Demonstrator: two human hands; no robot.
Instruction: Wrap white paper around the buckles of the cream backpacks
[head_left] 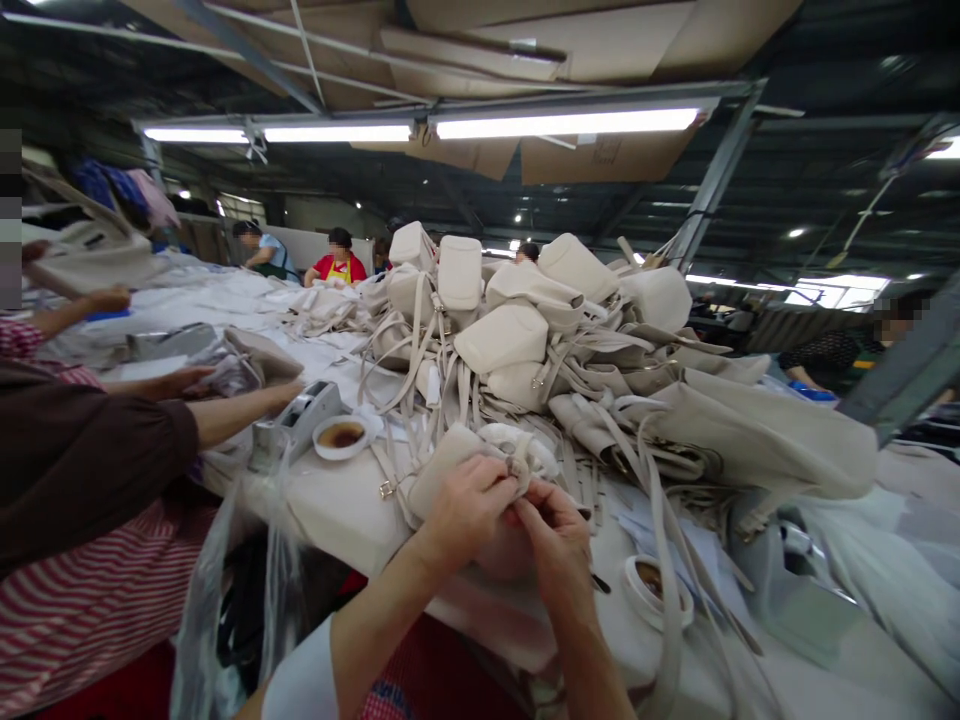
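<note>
A small beige bag (441,462) lies at the front edge of the table, with white wrapping (536,455) showing at its opening. My left hand (466,502) is closed on the bag's upper edge, fingers bent around the beige material. Close beside it, my right hand (556,535) pinches at the same spot with thumb and fingertips. Whatever small part lies between the fingertips is hidden. A strap with a metal buckle (388,490) hangs to the left of the bag. Dark thin tips show by my right hand; I cannot tell whether it holds them.
Beige bags (502,338) and straps are heaped behind my hands. Bowls of brown liquid stand left (340,437) and right (658,590). A grey tape dispenser (307,415) sits at left, a pale green box (806,610) at right. A co-worker's arm (244,425) reaches in from the left.
</note>
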